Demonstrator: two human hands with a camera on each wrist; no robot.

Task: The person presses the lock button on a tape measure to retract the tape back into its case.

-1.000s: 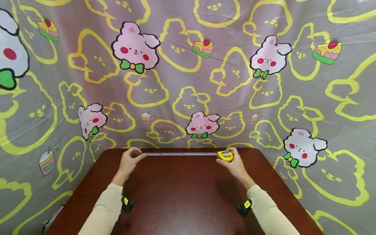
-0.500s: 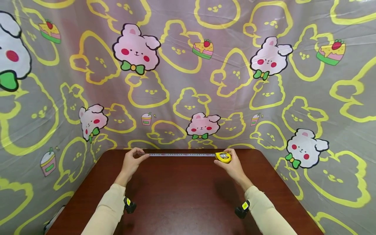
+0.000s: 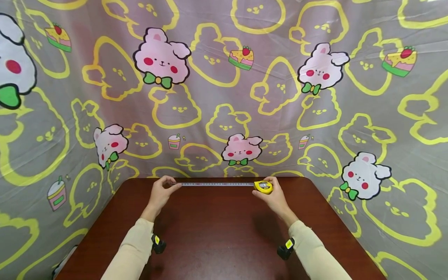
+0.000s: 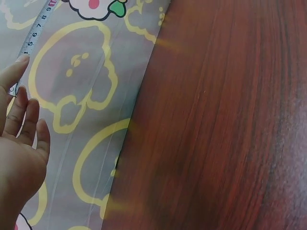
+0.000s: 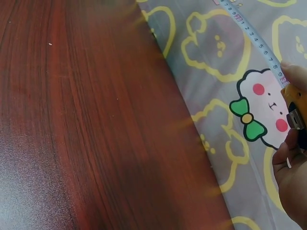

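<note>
A yellow tape measure [image 3: 264, 187] is gripped in my right hand [image 3: 276, 197], its case between thumb and fingers. From it the white blade [image 3: 220, 184] runs straight across to my left hand [image 3: 161, 195], which pinches the end between thumb and fingertips. Both hands are raised toward the far edge of the table. In the left wrist view, the left hand [image 4: 21, 143] pinches the numbered blade [image 4: 36, 31] by its tip. The right wrist view shows the blade [image 5: 254, 38] leaving the case [image 5: 296, 103], which is partly cut off by the frame edge.
A dark red-brown wooden table [image 3: 220, 229] lies beneath the hands. A grey curtain [image 3: 210, 89] printed with cartoon rabbits hangs around its back and sides. Each wrist carries a small black camera, the left camera [image 3: 158, 244] and the right camera [image 3: 286, 249].
The two hands have come closer together, left hand moving right and right hand moving left. The stretch of blade showing between them has become shorter.
</note>
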